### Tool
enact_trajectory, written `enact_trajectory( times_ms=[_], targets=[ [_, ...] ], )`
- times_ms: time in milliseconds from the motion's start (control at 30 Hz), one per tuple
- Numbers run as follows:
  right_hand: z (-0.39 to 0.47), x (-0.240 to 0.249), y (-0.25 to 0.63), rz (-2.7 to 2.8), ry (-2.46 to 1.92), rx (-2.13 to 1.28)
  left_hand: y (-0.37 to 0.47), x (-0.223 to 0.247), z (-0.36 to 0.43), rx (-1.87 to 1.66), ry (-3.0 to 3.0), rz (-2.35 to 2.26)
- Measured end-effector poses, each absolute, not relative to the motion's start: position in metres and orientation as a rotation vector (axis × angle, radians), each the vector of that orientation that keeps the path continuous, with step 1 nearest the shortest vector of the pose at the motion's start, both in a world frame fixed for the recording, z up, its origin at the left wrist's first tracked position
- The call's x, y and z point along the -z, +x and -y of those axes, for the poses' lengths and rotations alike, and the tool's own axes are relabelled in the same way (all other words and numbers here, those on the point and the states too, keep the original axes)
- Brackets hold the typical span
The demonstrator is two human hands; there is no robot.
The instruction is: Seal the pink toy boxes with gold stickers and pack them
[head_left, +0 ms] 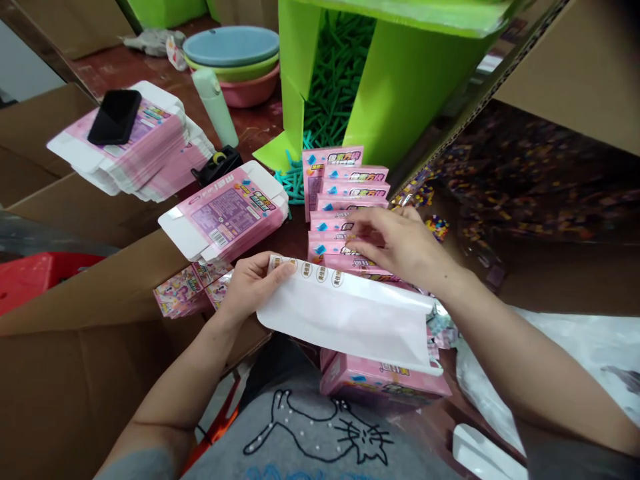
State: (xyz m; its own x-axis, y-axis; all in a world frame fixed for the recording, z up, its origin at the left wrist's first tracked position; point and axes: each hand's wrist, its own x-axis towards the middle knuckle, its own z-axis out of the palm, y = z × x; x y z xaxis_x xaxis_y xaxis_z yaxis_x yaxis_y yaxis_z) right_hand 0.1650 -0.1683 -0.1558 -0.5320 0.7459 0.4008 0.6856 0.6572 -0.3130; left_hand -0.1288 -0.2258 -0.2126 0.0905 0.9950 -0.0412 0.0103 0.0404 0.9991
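Your left hand (253,285) pinches the sticker sheet (345,315) by its left end; beyond its left-right long axis, your right hand (400,241) is at the pink boxes (330,223), grip unclear.

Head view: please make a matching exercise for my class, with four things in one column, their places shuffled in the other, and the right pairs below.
Things
1. Black rectangular phone
2. White paper strip with round printed stickers
3. Pale blue round plastic basin
4. Row of pink printed cardboard boxes

Places
A. At the fingers of the right hand
B. On top of a yellow-green basin and a red-pink basin
C. Lying on a stack of flattened pink-and-white cartons
D. Held at one end by the left hand

Pairs: 1-C, 2-D, 3-B, 4-A
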Motion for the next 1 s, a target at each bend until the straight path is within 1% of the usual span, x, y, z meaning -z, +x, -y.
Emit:
enact_trajectory(
  times_ms=[100, 167, 333, 433, 533, 700, 900, 1000],
  targets=[
    [0.170, 0.155, 0.169, 2.414, -1.108, -0.041, -0.128, 0.207, 0.219, -1.167, 1.332, -1.129],
    [0.170, 0.150, 0.171, 2.466, -1.100, -0.055, -0.126, 0.202, 0.212, -1.199, 1.420, -1.129],
    [0.178, 0.125, 0.170, 2.449, -0.851, -0.522, -0.118, 0.192, 0.197, -1.188, 1.572, -1.143],
    [0.180, 0.111, 0.167, 2.372, -0.815, -0.590, -0.115, 0.193, 0.192, -1.204, 1.617, -1.163],
    [0.165, 0.113, 0.166, 2.284, -0.898, -0.526, -0.112, 0.194, 0.190, -1.219, 1.653, -1.191],
    [0.125, 0.140, 0.165, 2.422, -0.989, -0.290, -0.113, 0.192, 0.191, -1.226, 1.697, -1.177],
    [0.131, 0.147, 0.166, 2.458, -1.172, 0.091, -0.120, 0.190, 0.190, -1.191, 1.713, -1.174],
    [0.134, 0.143, 0.170, 2.482, -1.195, 0.143, -0.116, 0.184, 0.187, -1.196, 1.743, -1.131]
  ],
)
